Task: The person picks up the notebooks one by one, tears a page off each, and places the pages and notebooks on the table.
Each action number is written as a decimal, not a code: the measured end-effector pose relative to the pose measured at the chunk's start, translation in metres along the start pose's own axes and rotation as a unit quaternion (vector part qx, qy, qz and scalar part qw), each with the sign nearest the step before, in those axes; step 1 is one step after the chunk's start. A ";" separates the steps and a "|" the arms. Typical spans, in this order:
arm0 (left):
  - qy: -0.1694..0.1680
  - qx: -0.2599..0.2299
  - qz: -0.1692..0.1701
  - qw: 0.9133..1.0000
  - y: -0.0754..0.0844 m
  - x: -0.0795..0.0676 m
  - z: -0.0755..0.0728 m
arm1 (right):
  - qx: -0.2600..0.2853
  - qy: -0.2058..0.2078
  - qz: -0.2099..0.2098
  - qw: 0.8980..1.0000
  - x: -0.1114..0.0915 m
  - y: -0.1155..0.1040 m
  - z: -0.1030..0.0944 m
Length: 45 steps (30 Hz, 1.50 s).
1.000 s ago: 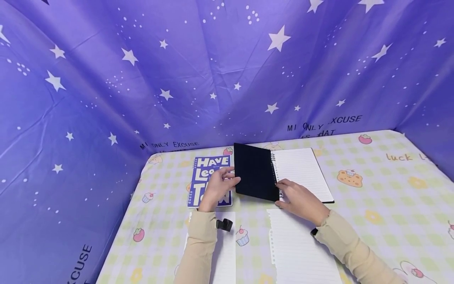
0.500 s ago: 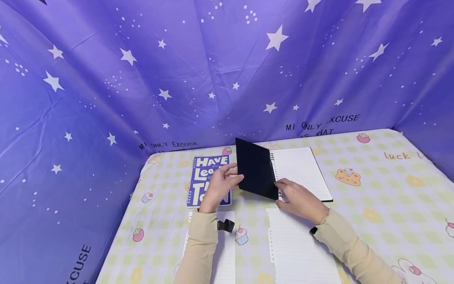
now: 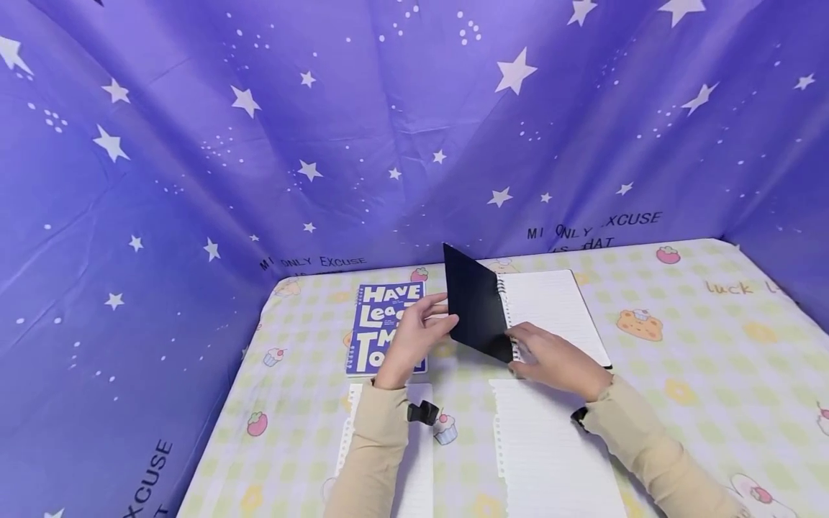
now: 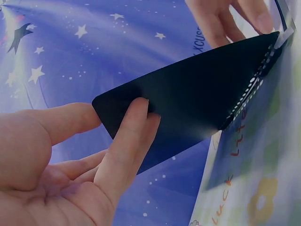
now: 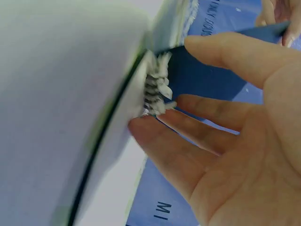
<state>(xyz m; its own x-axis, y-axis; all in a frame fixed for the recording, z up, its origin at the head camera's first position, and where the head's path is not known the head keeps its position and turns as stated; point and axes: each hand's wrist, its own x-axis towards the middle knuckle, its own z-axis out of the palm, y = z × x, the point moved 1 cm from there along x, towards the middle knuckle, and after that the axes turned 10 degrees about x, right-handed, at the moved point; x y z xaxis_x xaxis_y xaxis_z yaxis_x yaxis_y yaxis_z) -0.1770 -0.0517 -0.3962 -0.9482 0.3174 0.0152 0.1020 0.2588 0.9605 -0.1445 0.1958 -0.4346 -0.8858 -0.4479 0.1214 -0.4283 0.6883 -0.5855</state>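
An open spiral notebook (image 3: 547, 309) lies at the back middle of the table, lined page up. Its black cover (image 3: 476, 309) stands tilted up to the left of the metal coil. My left hand (image 3: 417, 334) holds the cover's outer edge between thumb and fingers, as the left wrist view shows on the cover (image 4: 188, 89). My right hand (image 3: 557, 363) holds the near end of the binding (image 5: 155, 89), where scraps of torn paper cling to the coils in the right wrist view. A blue notebook (image 3: 372, 324) with large white lettering lies behind the left hand, partly hidden.
Two loose lined sheets with ragged punched edges lie in front: a left sheet (image 3: 414, 460) partly under the left sleeve, and a right sheet (image 3: 550, 453) beside the right sleeve. A patterned checked tablecloth (image 3: 712, 352) covers the table. A purple starry curtain (image 3: 363, 129) hangs behind.
The black cover has risen more steeply and swung rightward with my left hand, uncovering more of the blue notebook. My right hand stays at the binding.
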 end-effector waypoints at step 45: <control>-0.060 0.027 0.100 0.993 -0.006 0.005 0.067 | 0.213 0.115 0.042 0.969 0.033 -0.039 -0.034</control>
<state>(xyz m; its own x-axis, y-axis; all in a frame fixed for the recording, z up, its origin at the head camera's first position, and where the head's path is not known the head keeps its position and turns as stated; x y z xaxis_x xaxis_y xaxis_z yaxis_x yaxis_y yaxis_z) -0.1620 0.0094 -0.4210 -0.8651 0.4730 0.1671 0.3032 0.2277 0.9253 -0.1624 0.1732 -0.3805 -0.9521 -0.2266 0.2054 -0.2828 0.3962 -0.8735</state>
